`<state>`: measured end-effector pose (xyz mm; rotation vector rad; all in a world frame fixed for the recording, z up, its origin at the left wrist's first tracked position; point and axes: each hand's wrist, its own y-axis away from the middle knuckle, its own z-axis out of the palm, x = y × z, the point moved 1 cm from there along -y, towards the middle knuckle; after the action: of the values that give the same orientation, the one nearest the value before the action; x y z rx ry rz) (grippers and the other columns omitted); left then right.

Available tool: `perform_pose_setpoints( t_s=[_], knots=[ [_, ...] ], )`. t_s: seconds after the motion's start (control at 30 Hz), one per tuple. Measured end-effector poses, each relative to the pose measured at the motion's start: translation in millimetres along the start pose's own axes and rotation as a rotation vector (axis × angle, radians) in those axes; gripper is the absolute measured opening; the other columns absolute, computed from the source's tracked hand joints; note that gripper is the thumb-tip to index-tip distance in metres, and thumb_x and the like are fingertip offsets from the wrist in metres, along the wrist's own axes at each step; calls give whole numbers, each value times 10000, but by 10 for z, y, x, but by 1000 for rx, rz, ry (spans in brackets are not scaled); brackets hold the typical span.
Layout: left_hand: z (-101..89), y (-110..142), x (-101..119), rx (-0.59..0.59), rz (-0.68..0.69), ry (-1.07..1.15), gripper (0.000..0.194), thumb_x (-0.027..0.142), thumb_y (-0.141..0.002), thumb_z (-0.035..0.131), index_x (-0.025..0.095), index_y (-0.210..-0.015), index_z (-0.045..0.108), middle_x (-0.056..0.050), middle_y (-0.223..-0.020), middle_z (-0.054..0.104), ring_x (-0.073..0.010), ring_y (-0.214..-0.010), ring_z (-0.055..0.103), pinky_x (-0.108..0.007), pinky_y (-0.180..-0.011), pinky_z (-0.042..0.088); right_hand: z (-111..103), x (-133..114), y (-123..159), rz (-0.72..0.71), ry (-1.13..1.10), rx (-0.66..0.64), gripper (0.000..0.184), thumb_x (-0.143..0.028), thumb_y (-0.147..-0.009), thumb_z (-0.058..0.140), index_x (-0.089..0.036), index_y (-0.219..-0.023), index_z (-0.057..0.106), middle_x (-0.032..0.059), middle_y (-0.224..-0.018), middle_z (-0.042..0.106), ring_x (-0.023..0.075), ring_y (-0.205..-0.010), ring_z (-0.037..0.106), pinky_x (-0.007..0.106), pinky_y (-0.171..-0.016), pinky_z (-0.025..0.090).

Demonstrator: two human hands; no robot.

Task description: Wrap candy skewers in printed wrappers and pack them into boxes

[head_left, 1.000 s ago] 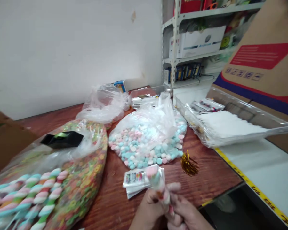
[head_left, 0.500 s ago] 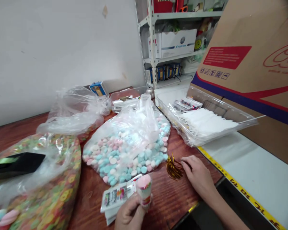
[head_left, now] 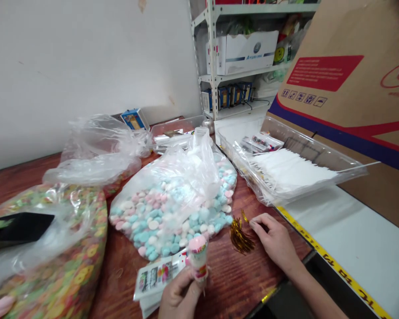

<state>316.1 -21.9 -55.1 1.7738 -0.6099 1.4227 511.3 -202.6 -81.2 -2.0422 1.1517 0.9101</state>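
1. I log the left hand (head_left: pixel 179 297) in a narrow grip, closed around an upright pink-topped tube (head_left: pixel 198 259).
2. The right hand (head_left: pixel 275 241) is open, its fingertips (head_left: pixel 252 224) just beside gold ties (head_left: pixel 240 237); I cannot confirm contact.
3. The tube sits over printed packets (head_left: pixel 154 279), near the wooden table's (head_left: pixel 249 283) edge, below a bag of pastel candies (head_left: pixel 166 212).

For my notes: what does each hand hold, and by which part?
The left hand grips a small pink-topped tube by its lower end. The right hand is at gold twist ties; whether it holds any cannot be told.
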Motion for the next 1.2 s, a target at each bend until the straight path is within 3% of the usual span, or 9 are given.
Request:
perform_pose_setpoints(
  t_s=[0.27, 0.43, 0.6, 0.77, 0.93, 1.07, 1.13, 1.2],
  knots=[
    [15, 24, -37, -20, -43, -13, 349, 521, -708, 694, 174, -731, 722, -39, -667, 672, -204, -682, 551, -273, -657, 423, -53, 12, 36, 56, -74, 32, 223, -337, -907, 488, -197, -782, 608, 46, -803, 668, 215, -781, 614, 309, -738, 447],
    [86, 40, 153, 3, 194, -294, 246, 362, -871, 542, 194, -747, 672, -32, -717, 614, -193, -715, 535, -278, -687, 410, -80, -411, 368, 58, -154, 32, 208, -377, -935, 459, -229, -849, 578, 21, -752, 631, 189, -692, 589, 270, -660, 446],
    [191, 43, 242, 47, 478, -556, 285, 163, -919, 373, 195, -882, 654, -76, -851, 587, -202, -812, 544, -300, -722, 438, 280, -935, 790, -12, -457, -142, 232, -386, -925, 478, -240, -783, 589, 8, -678, 596, 165, -589, 536, 240, -565, 422],
    [162, 110, 144, 175, 628, -696, 213, 119, -889, 431, 190, -932, 627, -64, -779, 603, -188, -713, 572, -280, -640, 447, 659, -986, 873, 84, -514, -191, 263, -428, -922, 489, -215, -798, 580, 1, -691, 597, 157, -612, 545, 231, -585, 418],
    [96, 160, 124, 260, 625, -599, 304, 114, -876, 496, 202, -1155, 577, -90, -936, 676, -199, -830, 637, -294, -751, 470, 727, -900, 852, 89, -457, -256, 285, -443, -933, 471, -201, -823, 573, 7, -699, 605, 165, -612, 574, 231, -584, 436],
    [83, 148, 163, 188, 582, -479, 236, 145, -883, 477, 205, -1026, 655, -78, -875, 652, -202, -823, 600, -306, -746, 448, 753, -872, 860, 12, -389, -237, 261, -409, -951, 443, -204, -836, 555, 6, -705, 604, 164, -606, 583, 230, -568, 442],
    [99, 127, 181, 170, 422, -301, 158, 188, -877, 507, 189, -902, 662, -64, -835, 635, -187, -795, 576, -294, -729, 432, 781, -855, 851, -34, -335, -205, 237, -386, -955, 438, -210, -829, 535, 1, -691, 598, 162, -586, 580, 234, -550, 434],
    [138, 102, 181, 103, 175, -11, 121, 244, -864, 546, 171, -825, 634, -27, -729, 589, -143, -668, 525, -256, -629, 401, 813, -833, 830, -66, -293, -177, 224, -368, -953, 439, -217, -805, 513, -2, -674, 586, 165, -575, 571, 248, -547, 422]
  ],
)
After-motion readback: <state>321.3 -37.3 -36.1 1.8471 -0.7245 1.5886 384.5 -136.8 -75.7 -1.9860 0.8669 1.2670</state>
